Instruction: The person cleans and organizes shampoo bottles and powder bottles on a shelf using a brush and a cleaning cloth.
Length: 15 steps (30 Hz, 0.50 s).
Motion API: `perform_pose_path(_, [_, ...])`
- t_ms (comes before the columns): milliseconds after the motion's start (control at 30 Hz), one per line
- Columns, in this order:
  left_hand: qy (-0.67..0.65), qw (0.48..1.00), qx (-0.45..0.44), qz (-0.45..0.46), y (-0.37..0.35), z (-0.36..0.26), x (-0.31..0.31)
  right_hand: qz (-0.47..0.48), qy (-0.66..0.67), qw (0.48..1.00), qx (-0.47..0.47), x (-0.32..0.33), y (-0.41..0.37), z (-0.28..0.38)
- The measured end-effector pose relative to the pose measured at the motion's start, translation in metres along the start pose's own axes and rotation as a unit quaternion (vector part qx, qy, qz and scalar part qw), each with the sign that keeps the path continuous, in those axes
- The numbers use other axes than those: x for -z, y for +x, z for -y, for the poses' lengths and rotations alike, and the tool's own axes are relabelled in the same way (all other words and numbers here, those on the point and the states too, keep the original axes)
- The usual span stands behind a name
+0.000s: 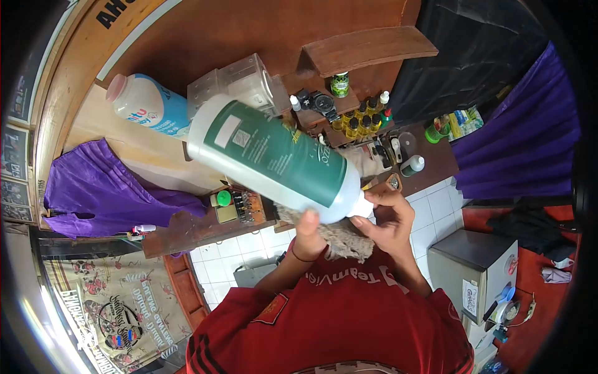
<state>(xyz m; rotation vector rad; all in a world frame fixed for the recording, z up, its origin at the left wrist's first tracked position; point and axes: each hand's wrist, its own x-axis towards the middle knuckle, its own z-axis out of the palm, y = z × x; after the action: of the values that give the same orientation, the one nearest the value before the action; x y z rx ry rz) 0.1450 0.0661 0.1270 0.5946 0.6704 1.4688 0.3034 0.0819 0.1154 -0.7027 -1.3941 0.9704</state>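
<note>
A large white bottle [274, 156] with a green label lies tilted in front of my chest, its base up to the left and its neck down to the right. My left hand [305, 240] grips its underside near the shoulder, thumb up along the side and the other fingers hidden behind. A fuzzy grey-brown cloth [349, 242] hangs under the bottle beside this hand. At the neck, my right hand [391, 225] pinches the white cap [362, 209] between thumb and fingers.
Behind the bottle is a counter with a clear plastic drawer box [249, 81], a big powder bottle [146, 103] and several small yellow bottles [358, 124]. A wooden shelf [370, 51] juts out above. Purple curtains [523, 143] hang at right; a small grey fridge [473, 268] stands below them.
</note>
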Motion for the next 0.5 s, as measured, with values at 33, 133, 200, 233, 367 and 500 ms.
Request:
perform_pose_path(33, [0.031, 0.999, -0.008, -0.012, 0.001, -0.007, -0.005, -0.011, 0.093, 0.995, -0.036, 0.0, -0.002, -0.001])
perform_pose_path(133, [-0.087, 0.979, -0.128, 0.132, 0.019, -0.013, 0.015, -0.025, 0.176, 0.98, -0.089, 0.014, -0.007, 0.003])
perform_pose_path(200, [-0.043, 0.979, -0.191, 0.064, 0.024, -0.025, -0.001, -0.054, 0.188, 0.974, -0.117, 0.031, -0.016, -0.007])
perform_pose_path(233, [-0.055, 0.973, -0.217, 0.052, 0.028, -0.031, -0.005, -0.075, 0.192, 0.969, -0.137, 0.041, -0.022, -0.01])
perform_pose_path(367, [0.047, 0.968, -0.248, -0.006, 0.036, -0.051, -0.001, -0.145, 0.109, 0.975, -0.126, 0.062, -0.018, -0.003])
perform_pose_path(500, [0.064, 0.993, -0.082, 0.055, 0.035, -0.056, 0.005, -0.184, 0.068, 0.977, -0.078, 0.081, 0.002, 0.012])
